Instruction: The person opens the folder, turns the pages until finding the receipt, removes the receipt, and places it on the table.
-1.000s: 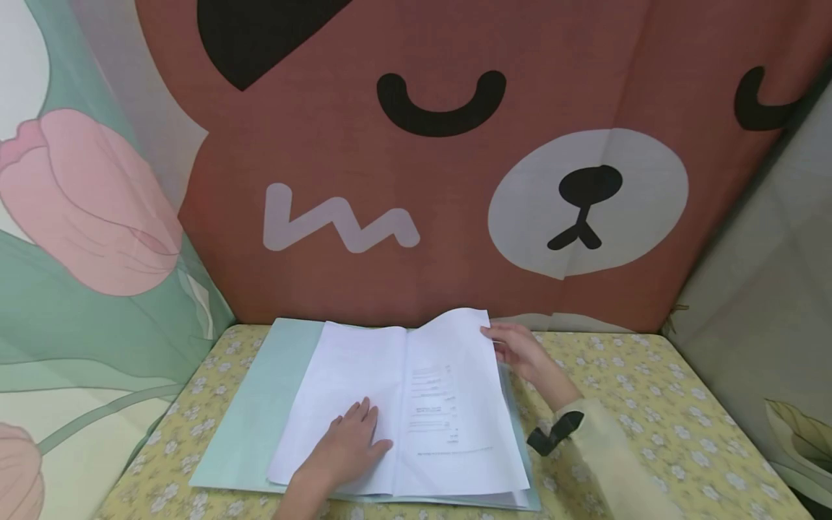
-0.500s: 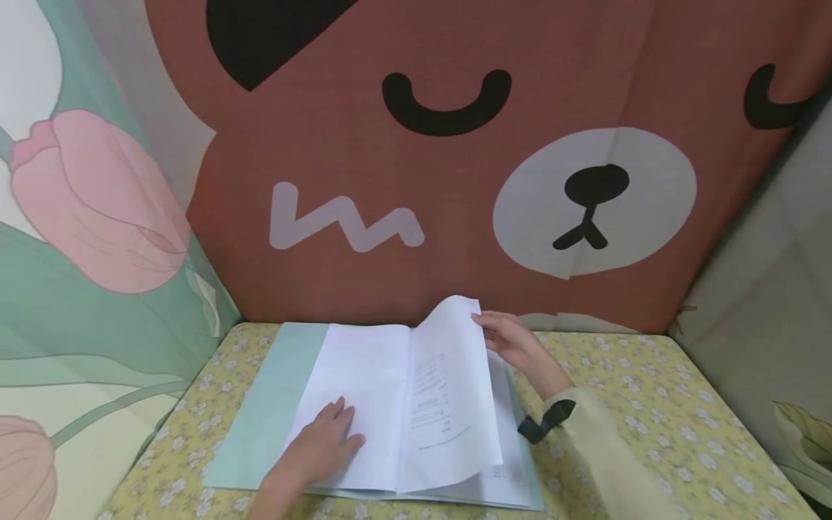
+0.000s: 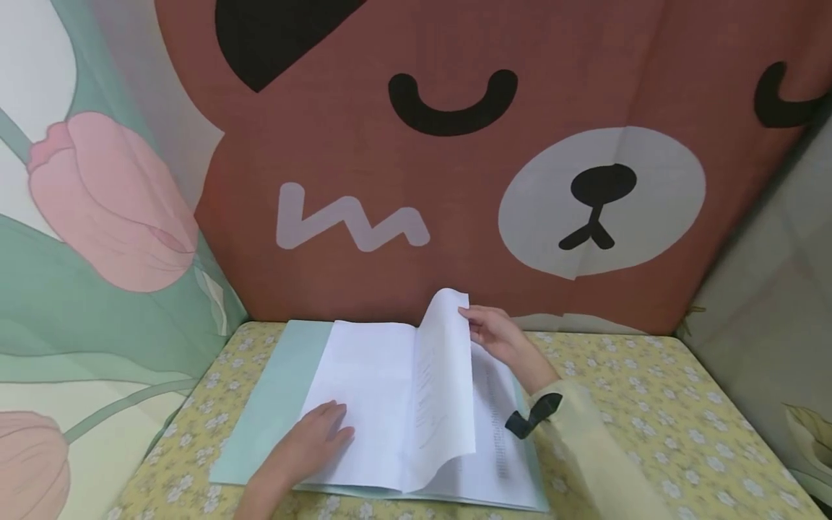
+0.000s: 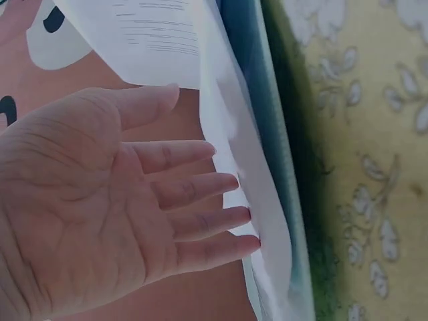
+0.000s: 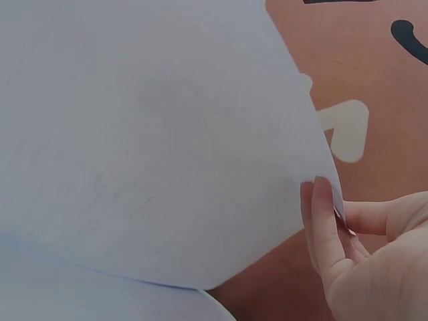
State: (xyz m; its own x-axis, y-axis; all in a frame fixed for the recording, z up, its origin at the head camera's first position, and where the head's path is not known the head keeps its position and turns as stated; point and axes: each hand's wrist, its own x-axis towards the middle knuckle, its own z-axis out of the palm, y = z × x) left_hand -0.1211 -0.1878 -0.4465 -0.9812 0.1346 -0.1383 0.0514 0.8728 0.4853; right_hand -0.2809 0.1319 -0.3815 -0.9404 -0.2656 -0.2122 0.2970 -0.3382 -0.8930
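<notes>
Yellow cloth (image 3: 656,412) patterned with small white flowers covers the table, its far edge meeting a fabric backdrop (image 3: 364,144) printed with a flat brown bear face. Left of the middle lies an open mint-green folder (image 3: 276,404), smooth and straight-edged, beneath white paper pages. Its left page (image 3: 364,390) looks plain and flat; at the fold a thin sheet (image 3: 445,383) rises in a soft curl, its faint print too small to read, above another printed page (image 3: 513,419) on the right. The right hand (image 3: 503,336), in a cream sleeve (image 3: 588,440), pinches the sheet's far right corner between thumb and fingers. The left hand (image 3: 312,444) rests at the near left, fingers extended, gripping nothing.
</notes>
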